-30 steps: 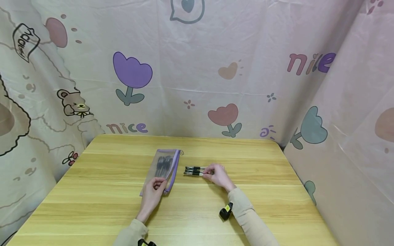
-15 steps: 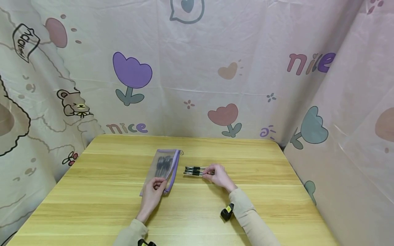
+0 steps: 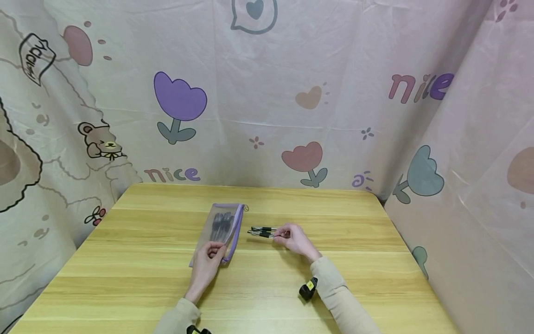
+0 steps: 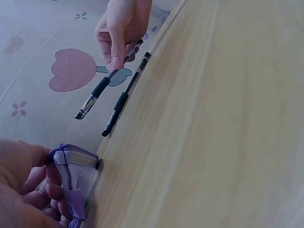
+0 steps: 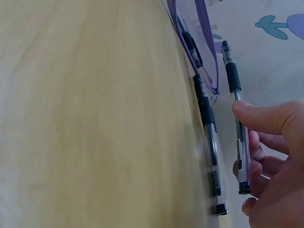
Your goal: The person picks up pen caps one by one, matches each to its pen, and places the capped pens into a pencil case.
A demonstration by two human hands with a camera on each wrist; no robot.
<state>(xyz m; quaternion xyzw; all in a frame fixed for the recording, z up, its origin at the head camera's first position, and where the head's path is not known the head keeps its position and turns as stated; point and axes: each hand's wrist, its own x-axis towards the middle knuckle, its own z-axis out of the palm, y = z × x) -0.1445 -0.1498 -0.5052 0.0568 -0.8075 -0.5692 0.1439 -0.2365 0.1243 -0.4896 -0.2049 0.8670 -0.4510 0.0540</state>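
A translucent zip pencil pouch [image 3: 203, 239] with purple trim lies on the table, several dark pens [image 3: 222, 224] showing through it. My left hand [image 3: 205, 265] pinches the near end of its opening, where the zip edge [image 4: 78, 159] stands up beside the fingers. Between thumb and fingers, my right hand [image 3: 297, 240] holds a clear pen [image 5: 232, 76] with a black grip, raised off the table. Just beneath and beside it, another such pen [image 4: 119, 103] lies on the wood. The held pen's tip points left, at the pouch's mouth side.
The wood-grain table [image 3: 137, 260] is backed by a printed cloth [image 3: 250, 93] that also hangs at both sides. A black and yellow device [image 3: 308, 290] is strapped at the right wrist, and a similar device [image 3: 198, 330] at the left wrist.
My right hand has picked up the nearest pen, which has risen and moved slightly left from the pen beside it. My left hand keeps its place on the pouch.
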